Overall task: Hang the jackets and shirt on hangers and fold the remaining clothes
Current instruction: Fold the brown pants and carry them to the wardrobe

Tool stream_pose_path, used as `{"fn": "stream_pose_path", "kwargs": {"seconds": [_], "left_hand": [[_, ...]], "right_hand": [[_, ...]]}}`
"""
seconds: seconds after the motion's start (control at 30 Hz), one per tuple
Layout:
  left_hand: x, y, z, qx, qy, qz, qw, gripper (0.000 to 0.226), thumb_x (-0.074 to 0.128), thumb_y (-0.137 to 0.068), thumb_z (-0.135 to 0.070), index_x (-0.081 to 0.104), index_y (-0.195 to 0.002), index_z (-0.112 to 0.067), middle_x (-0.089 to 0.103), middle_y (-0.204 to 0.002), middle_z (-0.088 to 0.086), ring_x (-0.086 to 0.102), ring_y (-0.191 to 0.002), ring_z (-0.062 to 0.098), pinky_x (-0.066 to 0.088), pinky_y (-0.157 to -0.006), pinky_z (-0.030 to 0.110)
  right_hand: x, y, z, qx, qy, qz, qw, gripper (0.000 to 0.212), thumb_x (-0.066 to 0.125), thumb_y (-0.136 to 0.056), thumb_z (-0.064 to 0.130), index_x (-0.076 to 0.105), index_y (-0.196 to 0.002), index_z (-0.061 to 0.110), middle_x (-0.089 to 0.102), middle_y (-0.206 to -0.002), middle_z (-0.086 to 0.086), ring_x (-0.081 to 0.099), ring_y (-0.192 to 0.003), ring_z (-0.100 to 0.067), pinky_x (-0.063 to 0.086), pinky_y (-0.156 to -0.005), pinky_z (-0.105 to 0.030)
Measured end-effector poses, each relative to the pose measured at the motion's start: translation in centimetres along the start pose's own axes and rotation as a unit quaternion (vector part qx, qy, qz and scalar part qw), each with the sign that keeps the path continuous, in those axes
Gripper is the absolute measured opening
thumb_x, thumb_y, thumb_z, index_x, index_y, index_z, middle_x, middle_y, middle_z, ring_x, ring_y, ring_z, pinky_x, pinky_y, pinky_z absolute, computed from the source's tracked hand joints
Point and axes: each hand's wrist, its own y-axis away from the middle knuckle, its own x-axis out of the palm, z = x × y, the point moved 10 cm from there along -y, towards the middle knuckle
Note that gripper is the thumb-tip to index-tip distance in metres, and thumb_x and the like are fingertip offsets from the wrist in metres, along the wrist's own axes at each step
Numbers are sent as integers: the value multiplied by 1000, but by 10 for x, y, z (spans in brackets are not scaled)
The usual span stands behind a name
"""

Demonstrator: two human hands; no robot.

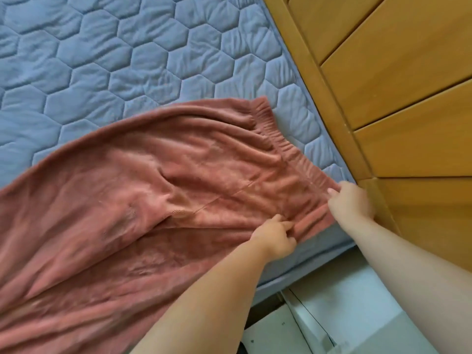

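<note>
A pair of rust-pink fleece trousers lies spread across the blue quilted bed, its elastic waistband toward the wooden headboard and its legs running off the lower left. My left hand pinches the near end of the waistband with curled fingers. At the waistband's edge close to the headboard, my right hand grips the cloth. No hangers, jackets or shirt are in view.
A wooden headboard of slanted planks borders the bed on the right. Below the mattress edge, white furniture or flooring shows at the lower right. Bare quilt fills the upper left.
</note>
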Motion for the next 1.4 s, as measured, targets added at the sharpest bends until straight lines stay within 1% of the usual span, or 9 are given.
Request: {"fn": "stream_pose_path", "kwargs": {"seconds": [0.2,0.3,0.5,0.67,0.77,0.93,1.13,1.27,1.4], "left_hand": [[-30,52,27,39,-44,-131,990,41,45,-87,-11,59,-126,-13,52,-133,4,49,-120,27,47,-94,38],[-79,112,63,68,-99,-324,938,28,41,-74,-9,66,-86,-8,60,-93,7,57,-84,31,53,-64,40],[-196,211,176,-108,-100,-553,820,19,43,-74,-7,61,-72,-3,57,-80,14,50,-75,33,44,-63,42],[-196,242,310,-409,-25,-401,819,51,43,-96,-31,33,-145,-23,18,-157,9,17,-143,29,24,-108,54],[-200,246,347,-420,-91,-316,846,64,36,-98,-46,3,-152,-35,-8,-161,-1,-7,-147,23,11,-111,63],[-249,302,393,-483,-49,-369,792,75,46,-96,-37,-3,-152,-32,-15,-160,-1,-12,-147,26,7,-113,61],[-216,314,396,-362,-133,-342,857,74,47,-92,-26,5,-153,-27,-5,-161,6,-1,-148,26,14,-115,53],[-185,348,414,-366,-113,-354,853,71,46,-94,-28,7,-153,-27,-4,-161,5,-1,-148,23,14,-115,52],[-170,422,461,-425,-114,-387,811,64,43,-97,-31,14,-153,-24,1,-161,5,1,-148,22,13,-114,54]], "right_hand": [[20,57,68,-203,74,-100,971,59,53,-79,1,42,-136,5,42,-140,-18,37,-130,-36,32,-107,-47],[41,90,133,-337,67,-96,934,54,45,-73,5,51,-127,4,49,-132,-20,47,-122,-37,38,-104,-48],[38,113,295,-473,7,-33,880,34,49,-89,6,55,-122,5,55,-117,-16,55,-104,-37,49,-83,-47],[74,117,376,-510,162,37,844,44,40,-98,34,40,-140,20,37,-144,-10,37,-130,-28,33,-104,-46],[81,79,374,-418,261,27,870,59,36,-99,40,15,-152,23,3,-161,-4,5,-147,-23,5,-114,-58],[52,74,370,-326,210,-58,920,62,44,-95,33,22,-149,10,12,-158,-14,9,-145,-30,7,-114,-56],[137,238,410,-653,209,57,725,56,41,-98,33,26,-150,17,13,-160,-5,15,-146,-22,12,-116,-46],[160,205,404,-345,194,64,916,62,32,-100,36,7,-152,13,5,-161,-3,4,-147,-19,6,-117,-51],[184,302,469,-442,150,-4,884,62,42,-96,25,16,-150,10,10,-159,-13,11,-145,-26,12,-117,-44]]}}
